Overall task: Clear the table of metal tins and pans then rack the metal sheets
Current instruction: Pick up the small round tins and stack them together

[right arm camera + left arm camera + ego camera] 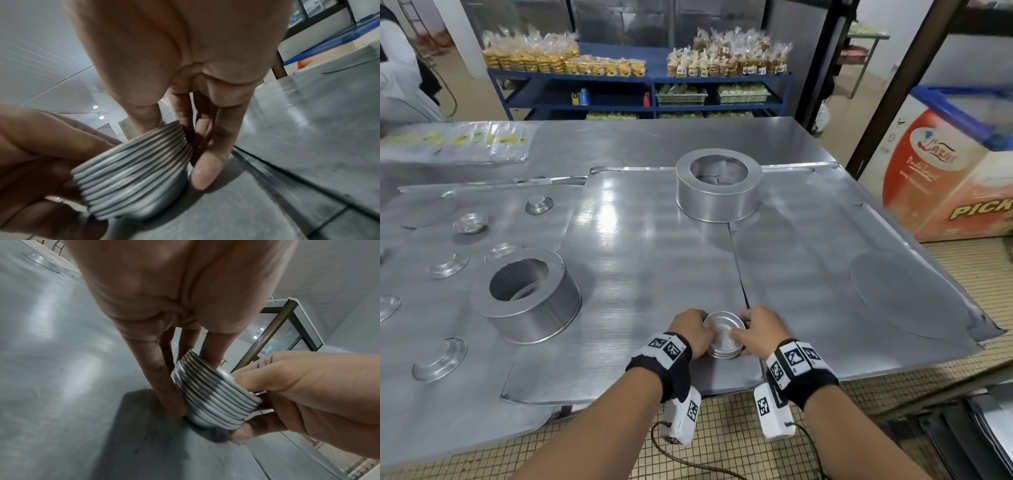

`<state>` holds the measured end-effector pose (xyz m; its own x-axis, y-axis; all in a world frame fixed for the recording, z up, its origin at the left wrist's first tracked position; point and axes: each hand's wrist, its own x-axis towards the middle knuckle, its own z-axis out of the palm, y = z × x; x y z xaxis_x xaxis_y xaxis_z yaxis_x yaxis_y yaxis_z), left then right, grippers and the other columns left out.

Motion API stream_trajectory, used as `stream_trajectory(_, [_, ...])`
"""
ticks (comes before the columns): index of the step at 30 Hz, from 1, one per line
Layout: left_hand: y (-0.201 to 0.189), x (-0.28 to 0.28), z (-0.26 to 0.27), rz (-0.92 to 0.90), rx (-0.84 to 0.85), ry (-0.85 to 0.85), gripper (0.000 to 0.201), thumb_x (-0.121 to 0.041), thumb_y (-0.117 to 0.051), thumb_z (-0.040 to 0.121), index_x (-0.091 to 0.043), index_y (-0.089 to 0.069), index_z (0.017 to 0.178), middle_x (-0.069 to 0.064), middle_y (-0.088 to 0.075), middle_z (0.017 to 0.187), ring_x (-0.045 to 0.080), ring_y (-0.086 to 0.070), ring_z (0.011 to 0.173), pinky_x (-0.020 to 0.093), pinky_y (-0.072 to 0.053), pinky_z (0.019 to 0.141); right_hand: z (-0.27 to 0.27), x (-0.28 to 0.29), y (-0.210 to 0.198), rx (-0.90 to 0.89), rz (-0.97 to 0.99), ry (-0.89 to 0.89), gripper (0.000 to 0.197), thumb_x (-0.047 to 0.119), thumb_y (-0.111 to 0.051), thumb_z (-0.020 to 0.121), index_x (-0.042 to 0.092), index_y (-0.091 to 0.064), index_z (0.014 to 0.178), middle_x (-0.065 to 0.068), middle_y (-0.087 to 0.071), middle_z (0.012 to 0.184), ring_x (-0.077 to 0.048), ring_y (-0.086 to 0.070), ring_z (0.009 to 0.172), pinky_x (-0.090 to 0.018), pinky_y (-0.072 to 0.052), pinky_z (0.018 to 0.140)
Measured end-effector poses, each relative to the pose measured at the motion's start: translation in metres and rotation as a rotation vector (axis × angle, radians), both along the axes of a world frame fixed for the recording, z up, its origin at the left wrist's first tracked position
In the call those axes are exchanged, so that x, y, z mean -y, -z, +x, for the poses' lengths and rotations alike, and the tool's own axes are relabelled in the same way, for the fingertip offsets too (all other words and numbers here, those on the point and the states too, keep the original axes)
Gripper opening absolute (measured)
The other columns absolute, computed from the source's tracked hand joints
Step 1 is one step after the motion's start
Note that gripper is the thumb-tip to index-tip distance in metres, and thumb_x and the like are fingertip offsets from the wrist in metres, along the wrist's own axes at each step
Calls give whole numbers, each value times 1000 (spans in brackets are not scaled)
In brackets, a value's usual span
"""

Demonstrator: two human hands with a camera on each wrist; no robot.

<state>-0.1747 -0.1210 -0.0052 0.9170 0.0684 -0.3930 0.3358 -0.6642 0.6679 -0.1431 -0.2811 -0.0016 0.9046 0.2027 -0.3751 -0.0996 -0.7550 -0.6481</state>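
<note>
Stack: nested tins (723,337) rest on sheet (654,274), squared for lifting.
Left hand (688,330): fingers clasp its side.
Right hand (760,330): fingers clasp the opposite side.

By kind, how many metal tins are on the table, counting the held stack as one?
large round tins: 2
loose small tins: 6
stack of small tins, held by left hand and right hand: 1
Total: 9
</note>
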Motion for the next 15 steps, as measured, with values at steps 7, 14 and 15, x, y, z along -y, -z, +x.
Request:
stream_trajectory(7, [-12,-27,-10,-160,-33,-98,35,-30,-62,95,-11,-64,125,11,-68,113,30,-71,94,41,-62,80,4,-13,-14,126,-156,-72,35,25,-66,84,18,-68,118,-1,-70,115,-18,-64,108,-28,-49,95])
stream_trajectory(14, [-39,-99,-37,-23,-56,-58,33,-37,-60,96,-13,-63,119,14,-71,106,31,-73,92,41,-63,78,-6,-82,-45,395,-253,-304,35,30,-59,89,23,-63,124,1,-61,116,-21,-43,120,-32,-41,101])
stream_trajectory(15, [-40,-113,-43,-2,-62,-63,34,-38,-60,96,-13,-62,119,14,-71,106,31,-73,91,42,-63,78,-9,-96,-47,408,-245,-341,33,30,-59,89,23,-64,121,1,-62,114,-19,-46,117,-32,-43,99])
